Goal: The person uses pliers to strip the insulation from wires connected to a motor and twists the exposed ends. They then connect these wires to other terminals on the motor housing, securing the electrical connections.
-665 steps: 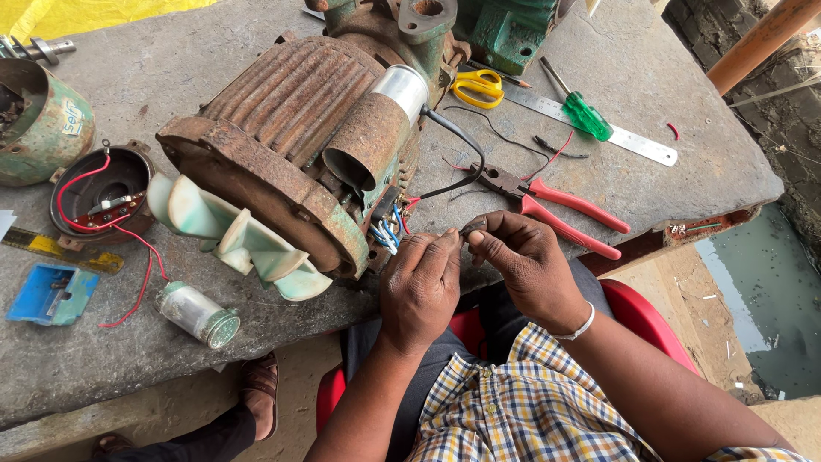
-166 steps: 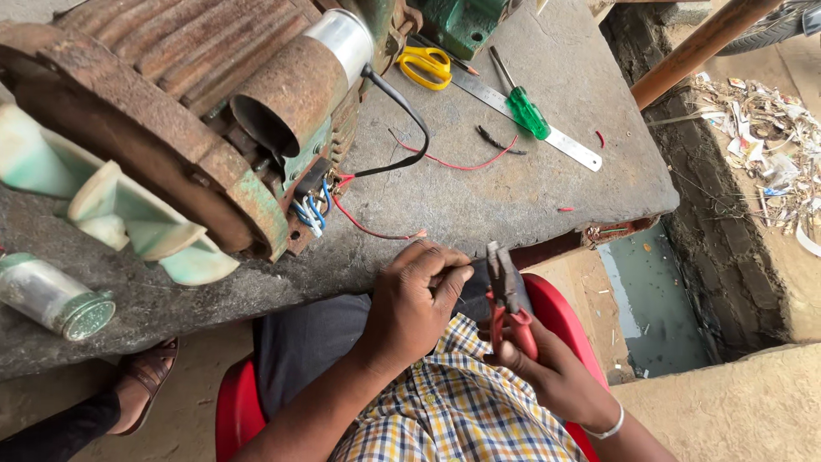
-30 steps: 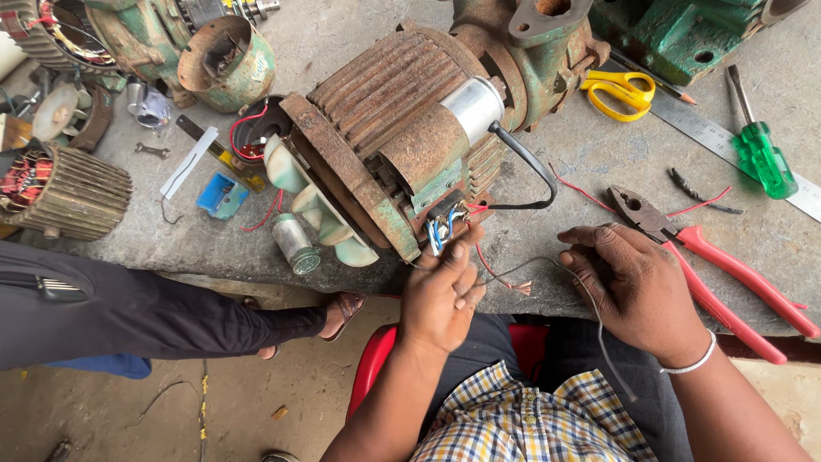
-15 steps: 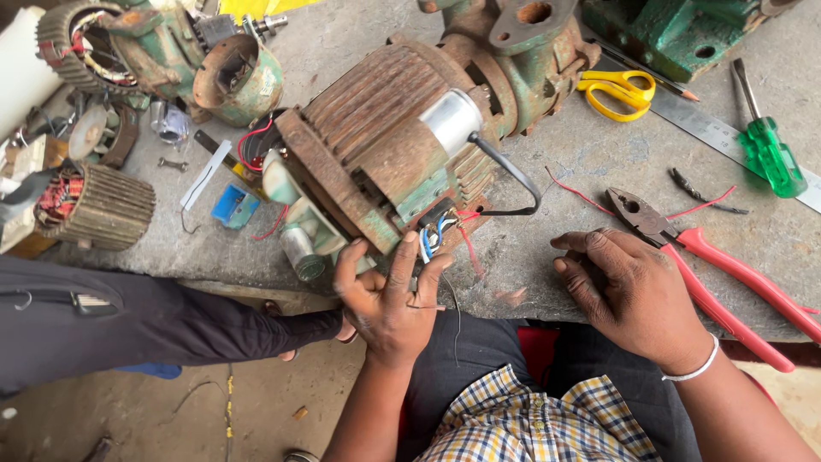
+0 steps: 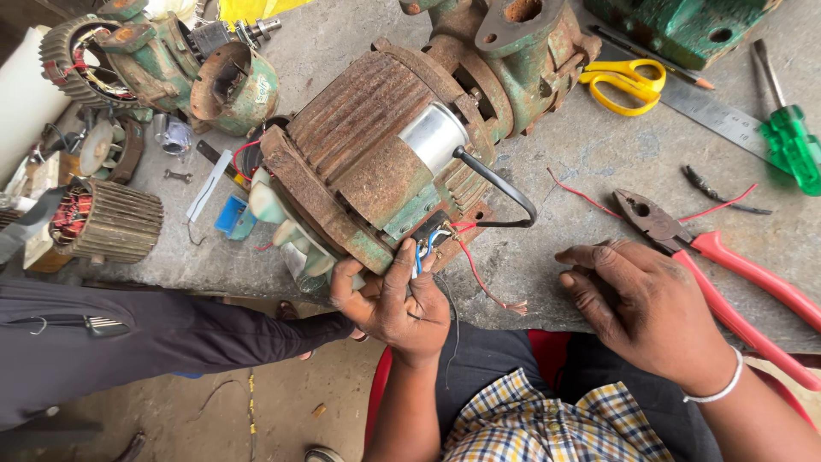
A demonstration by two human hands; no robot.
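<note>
A rusty ribbed electric motor [image 5: 376, 154] with a silver capacitor [image 5: 434, 135] lies on the grey stone bench [image 5: 547, 257]. My left hand [image 5: 389, 299] presses against the motor's terminal box at the bench edge, its fingers on the blue and red wires [image 5: 425, 248] there. A loose red wire [image 5: 483, 278] trails from the box toward me. My right hand [image 5: 637, 304] rests flat on the bench edge with its fingers apart, holding nothing, next to the red-handled pliers [image 5: 718, 274].
Yellow scissors [image 5: 623, 81], a steel ruler [image 5: 710, 111] and a green screwdriver [image 5: 787, 137] lie at the back right. Green pump parts [image 5: 188, 68] and a wound rotor [image 5: 107, 221] crowd the left. Another person's dark trouser leg [image 5: 128, 338] is below the bench.
My left hand has closed onto the wires at the terminal box. My right hand has slid a little right and flattened beside the pliers. The view moved closer.
</note>
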